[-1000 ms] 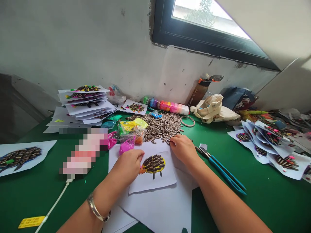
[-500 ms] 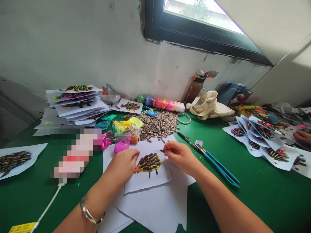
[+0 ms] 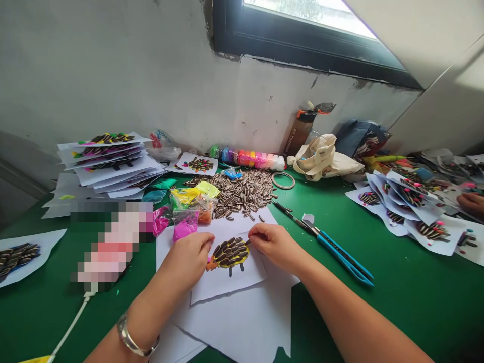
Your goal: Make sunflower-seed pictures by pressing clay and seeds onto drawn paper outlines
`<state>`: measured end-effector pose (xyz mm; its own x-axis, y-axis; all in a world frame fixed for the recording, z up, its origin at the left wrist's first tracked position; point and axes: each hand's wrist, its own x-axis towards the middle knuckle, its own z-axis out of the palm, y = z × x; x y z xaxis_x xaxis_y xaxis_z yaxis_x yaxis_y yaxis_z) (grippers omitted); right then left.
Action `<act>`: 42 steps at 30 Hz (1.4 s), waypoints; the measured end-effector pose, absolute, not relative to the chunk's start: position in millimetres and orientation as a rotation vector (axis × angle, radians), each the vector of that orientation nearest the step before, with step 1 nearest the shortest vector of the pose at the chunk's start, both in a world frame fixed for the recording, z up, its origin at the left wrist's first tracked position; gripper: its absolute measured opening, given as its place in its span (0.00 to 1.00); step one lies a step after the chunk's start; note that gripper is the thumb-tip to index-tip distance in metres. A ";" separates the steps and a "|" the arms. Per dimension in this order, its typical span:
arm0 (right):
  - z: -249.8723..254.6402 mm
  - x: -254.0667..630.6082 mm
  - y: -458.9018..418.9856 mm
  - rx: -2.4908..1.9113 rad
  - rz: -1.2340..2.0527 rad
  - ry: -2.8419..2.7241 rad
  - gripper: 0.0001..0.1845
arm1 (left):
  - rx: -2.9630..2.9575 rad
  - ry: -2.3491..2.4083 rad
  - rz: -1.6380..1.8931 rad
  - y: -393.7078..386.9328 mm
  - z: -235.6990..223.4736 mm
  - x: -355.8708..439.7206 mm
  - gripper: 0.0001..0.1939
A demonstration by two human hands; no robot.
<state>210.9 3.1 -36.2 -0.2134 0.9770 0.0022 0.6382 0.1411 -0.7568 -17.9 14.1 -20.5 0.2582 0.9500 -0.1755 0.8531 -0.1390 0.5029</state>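
A small white sheet of paper (image 3: 215, 290) carries a hedgehog picture, its yellow clay body (image 3: 242, 258) covered with overlapping sunflower seeds (image 3: 229, 252). The face is orange with a pink nose, and two dark legs stick out below. My left hand (image 3: 191, 257) rests over the sheet's upper left part, fingers curled and fingertips together near the hedgehog's head; whatever they pinch is hidden. Between the thumb and fingertips of my right hand (image 3: 270, 244) is a dark sunflower seed (image 3: 247, 242), touching or just over the hedgehog's right end.
Behind lies a heap of sunflower seeds (image 3: 245, 191) beside clay bags (image 3: 185, 224). Blue tweezers (image 3: 342, 257) lie right, near a tape ring (image 3: 283, 180). Stacked finished pictures (image 3: 109, 174) stand left, others (image 3: 412, 206) right, where another person's hand (image 3: 471, 202) shows. Larger paper (image 3: 242, 327) lies underneath.
My right hand has moved slightly left and down, bringing its seed to the hedgehog's right edge. My left hand keeps its place on the paper. The whole view has shifted a little.
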 end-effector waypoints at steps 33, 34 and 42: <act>-37.3 204.4 -1.3 -1.658 0.651 -2.121 0.09 | 2.041 1.626 0.283 13.1 -21.2 -17.5 0.21; -37.5 203.4 -1.6 -1.662 0.643 -2.125 0.09 | 2.040 1.628 0.278 13.0 -21.1 -17.4 0.21; -32.9 215.1 7.5 -1.705 0.579 -2.054 0.11 | 2.020 1.629 0.271 13.1 -19.5 -16.5 0.21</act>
<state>215.1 7.5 -32.9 -0.1700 0.9844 0.0463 0.8153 0.1669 -0.5545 -16.5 13.1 -19.5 0.2544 0.9525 -0.1672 0.8468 -0.1359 0.5142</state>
